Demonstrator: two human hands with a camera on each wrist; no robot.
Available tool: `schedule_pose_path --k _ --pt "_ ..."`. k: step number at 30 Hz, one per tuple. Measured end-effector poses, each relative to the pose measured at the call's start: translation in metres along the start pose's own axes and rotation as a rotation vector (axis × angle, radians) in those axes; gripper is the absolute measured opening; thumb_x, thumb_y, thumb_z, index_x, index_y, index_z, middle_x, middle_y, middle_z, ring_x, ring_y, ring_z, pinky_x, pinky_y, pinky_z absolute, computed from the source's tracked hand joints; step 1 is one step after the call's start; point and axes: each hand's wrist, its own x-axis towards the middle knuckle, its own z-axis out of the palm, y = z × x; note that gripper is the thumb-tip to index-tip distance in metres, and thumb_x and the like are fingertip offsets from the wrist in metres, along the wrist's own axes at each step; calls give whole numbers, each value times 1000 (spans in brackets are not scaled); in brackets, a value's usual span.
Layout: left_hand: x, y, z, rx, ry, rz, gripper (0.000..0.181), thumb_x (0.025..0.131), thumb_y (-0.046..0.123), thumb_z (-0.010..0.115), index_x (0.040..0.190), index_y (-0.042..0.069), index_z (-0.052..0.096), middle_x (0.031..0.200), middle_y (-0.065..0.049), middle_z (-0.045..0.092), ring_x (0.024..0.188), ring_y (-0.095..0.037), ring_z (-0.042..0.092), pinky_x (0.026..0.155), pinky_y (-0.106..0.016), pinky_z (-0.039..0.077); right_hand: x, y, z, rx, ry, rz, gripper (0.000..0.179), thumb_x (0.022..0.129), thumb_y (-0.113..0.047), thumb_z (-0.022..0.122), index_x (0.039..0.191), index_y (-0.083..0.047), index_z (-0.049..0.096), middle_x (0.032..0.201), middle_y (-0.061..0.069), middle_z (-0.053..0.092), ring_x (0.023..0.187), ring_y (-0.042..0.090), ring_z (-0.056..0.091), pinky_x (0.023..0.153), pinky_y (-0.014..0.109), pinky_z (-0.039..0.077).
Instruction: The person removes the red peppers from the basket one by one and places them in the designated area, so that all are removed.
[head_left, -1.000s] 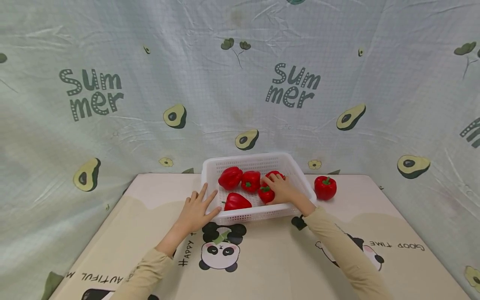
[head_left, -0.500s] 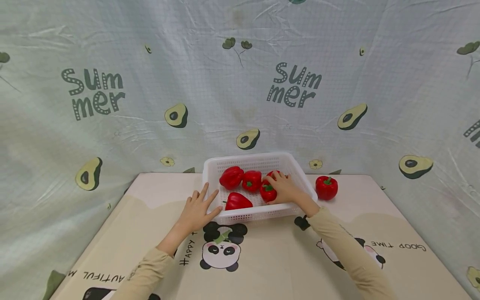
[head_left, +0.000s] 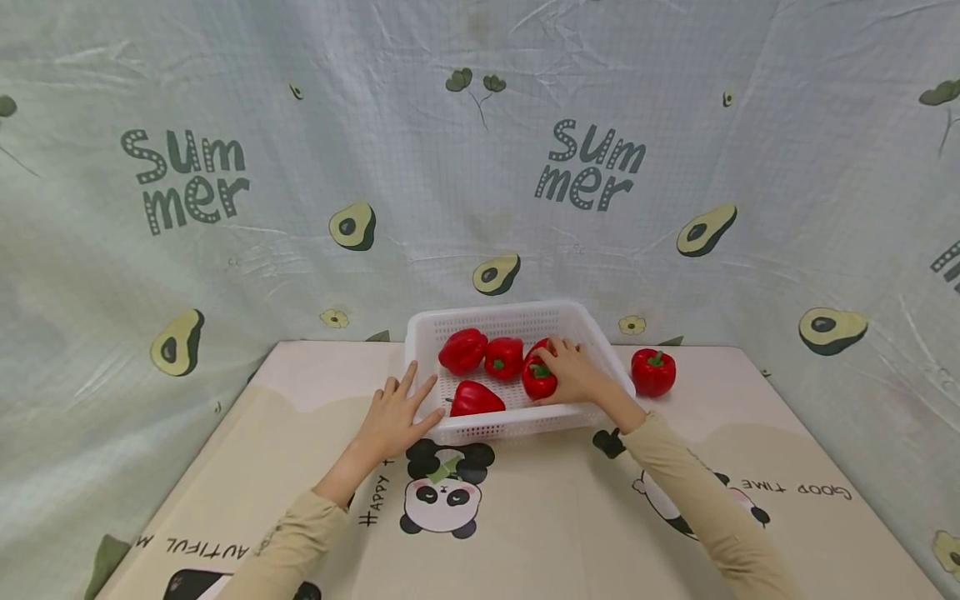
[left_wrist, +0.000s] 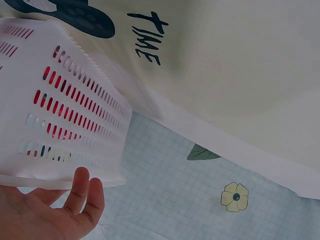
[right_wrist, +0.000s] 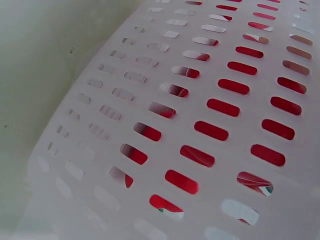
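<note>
Both your hands are at the white, perforated plastic basket (head_left: pixel 517 423): your left hand (head_left: pixel 392 419), fingers spread, touches its left rim. Inside lie three glossy red bell peppers (head_left: pixel 462 352), then a green-stemmed red pepper (head_left: pixel 537 383), which your right hand (head_left: pixel 576 377) grips with curled fingers (they hide part of it). Just outside, right, stands an upright red bell pepper (head_left: pixel 653 375).

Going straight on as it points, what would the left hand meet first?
Probably the basket's left rim, right at its fingers; beyond that, the back-left red pepper, though depth is unclear.
</note>
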Motion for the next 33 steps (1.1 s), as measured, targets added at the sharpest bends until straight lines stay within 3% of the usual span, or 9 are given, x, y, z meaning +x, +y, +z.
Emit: schedule_pose_path --k 7,17,33 --pt "0 1 -1 -5 -10 -2 60 84 49 48 134 16 42 144 -20 27 100 -32 40 82 -47 39 -2 2 -1 -27 32 -15 68 63 -45 75 115 -11 47 106 14 43 101 30 40 83 47 36" --pt "0 0 0 -5 -9 0 60 84 49 47 134 16 42 144 -20 27 102 -32 40 82 -46 39 -5 4 -3 -60 82 -6 71 62 -47 74 115 -10 45 117 14 49 103 32 43 83 50 37" --pt "2 -1 0 9 -15 0 61 85 51 46 134 16 41 145 -19 26 104 -33 40 84 -47 39 -23 23 -25 -113 153 3 73 68 -53 66 122 -8 46 114 13 52 103 32 44 83 51 38"
